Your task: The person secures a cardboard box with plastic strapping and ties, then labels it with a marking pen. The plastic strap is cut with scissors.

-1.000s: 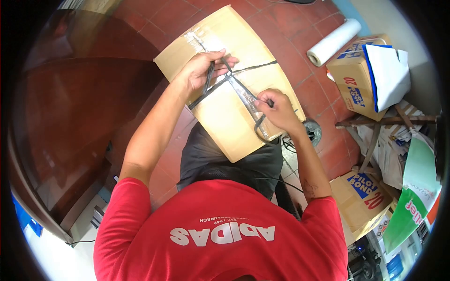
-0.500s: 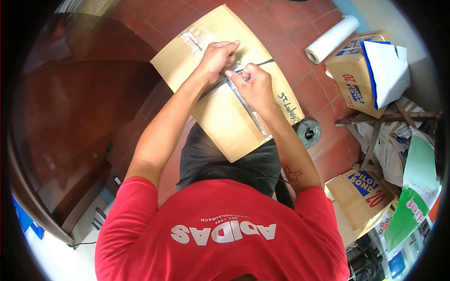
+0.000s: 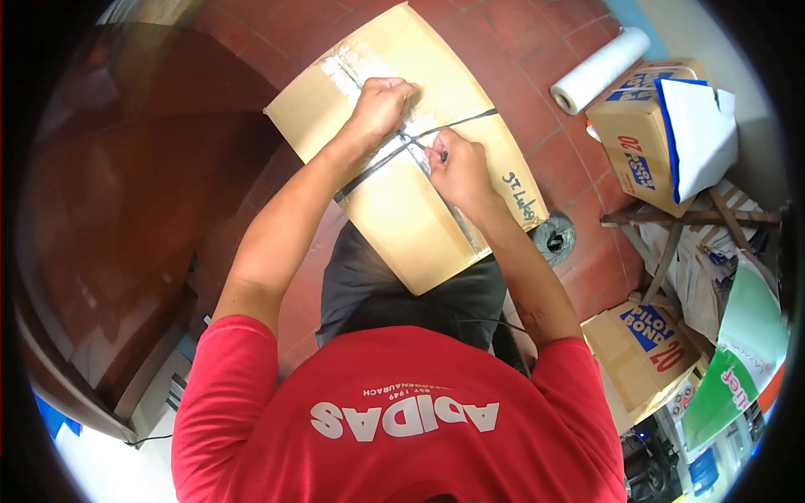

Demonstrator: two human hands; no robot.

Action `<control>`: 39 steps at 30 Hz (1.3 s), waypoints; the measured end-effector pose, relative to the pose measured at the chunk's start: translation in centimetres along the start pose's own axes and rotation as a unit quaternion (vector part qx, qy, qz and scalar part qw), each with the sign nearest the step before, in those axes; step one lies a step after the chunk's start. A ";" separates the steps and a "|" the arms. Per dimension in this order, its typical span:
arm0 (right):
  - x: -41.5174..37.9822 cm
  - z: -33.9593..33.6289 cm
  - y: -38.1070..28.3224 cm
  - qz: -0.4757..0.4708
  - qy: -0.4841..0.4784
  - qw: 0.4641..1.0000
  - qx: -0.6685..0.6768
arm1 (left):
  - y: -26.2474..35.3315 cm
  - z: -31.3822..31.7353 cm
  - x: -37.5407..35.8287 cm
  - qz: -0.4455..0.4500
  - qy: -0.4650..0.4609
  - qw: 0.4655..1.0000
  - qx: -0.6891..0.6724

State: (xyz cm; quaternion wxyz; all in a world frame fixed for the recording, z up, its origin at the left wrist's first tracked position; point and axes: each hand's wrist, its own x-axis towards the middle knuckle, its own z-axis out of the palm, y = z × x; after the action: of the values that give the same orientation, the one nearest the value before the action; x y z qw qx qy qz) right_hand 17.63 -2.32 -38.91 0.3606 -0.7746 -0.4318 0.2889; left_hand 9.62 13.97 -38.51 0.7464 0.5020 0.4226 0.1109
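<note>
A cardboard box (image 3: 387, 226) with handwriting on one side lies in front of my legs. Dark plastic string (image 3: 457, 122) runs across it both ways and meets in a crossing near the middle of the top. My left hand (image 3: 382, 107) is closed just beyond the crossing, with its fingers on the string. On the near right side of the crossing, my right hand (image 3: 459, 168) pinches a string end, and a dark bit shows between thumb and fingers. Clear tape (image 3: 356, 67) covers the box's seam.
A roll of dark string (image 3: 554, 239) stands by the box's right corner on the red tiled floor (image 3: 537, 42). Farther right are a white plastic roll (image 3: 600, 70), a bond paper carton (image 3: 625, 159) and another carton (image 3: 641, 352). Dark wooden furniture (image 3: 151, 168) fills the left.
My hands have moved apart, the right one toward me and the left slightly away. The string crossing now shows between them.
</note>
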 end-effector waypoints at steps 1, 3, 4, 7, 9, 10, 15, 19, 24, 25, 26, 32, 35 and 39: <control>-0.5 -0.2 -0.1 0.050 -0.030 0.998 0.001 | -0.3 0.1 -0.1 -0.010 0.003 1.000 -0.007; -0.8 0.8 1.2 0.001 0.006 1.000 0.004 | -0.3 0.3 0.0 -0.005 0.005 1.000 0.006; -0.6 0.9 1.0 -0.050 0.043 0.998 0.010 | -0.1 0.4 -0.2 -0.009 0.009 1.000 0.011; -0.8 0.3 1.0 -0.135 0.076 0.988 0.021 | 0.3 0.1 -0.1 -0.018 0.011 1.000 0.009; -0.8 -0.2 1.2 -0.154 0.032 0.988 -0.010 | 0.2 0.1 0.0 -0.025 0.006 1.000 0.004; -0.7 -0.4 1.1 -0.174 -0.010 0.984 -0.041 | 0.2 -0.1 0.0 -0.030 0.003 1.000 -0.003; -0.5 -0.2 0.9 -0.155 -0.018 0.983 -0.095 | 0.4 -0.6 -0.4 -0.047 -0.011 0.998 -0.040; -0.3 -0.2 1.0 -0.136 -0.012 0.986 -0.097 | 0.6 -0.5 -1.8 -0.053 -0.002 0.998 -0.034; -0.2 0.4 1.4 -0.148 0.047 0.986 -0.056 | 0.7 -0.5 -3.6 -0.091 -0.001 0.990 -0.110; -0.2 0.3 1.2 -0.143 0.041 0.986 -0.078 | 0.8 -0.3 -4.0 -0.103 0.006 0.986 -0.131; -0.2 0.4 1.1 -0.144 0.041 0.986 -0.077 | 1.0 -0.2 -4.2 -0.114 0.012 0.982 -0.152; -0.1 1.4 1.7 -0.158 0.087 0.982 -0.061 | 1.8 -1.0 -3.9 -0.134 -0.029 0.986 0.097; -0.2 1.6 1.8 -0.150 0.103 0.980 -0.074 | 2.6 -1.1 -3.5 -0.153 -0.130 0.948 0.248; -0.4 1.7 2.3 -0.153 0.107 0.980 -0.063 | 3.4 -0.3 -2.8 0.038 -0.192 0.759 0.621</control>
State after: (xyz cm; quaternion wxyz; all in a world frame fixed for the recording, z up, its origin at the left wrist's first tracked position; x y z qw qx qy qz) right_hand 17.22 -2.97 -41.66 0.3951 -0.7473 -0.5211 0.1178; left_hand 8.56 14.11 -34.27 0.3318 0.8816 0.2278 -0.2464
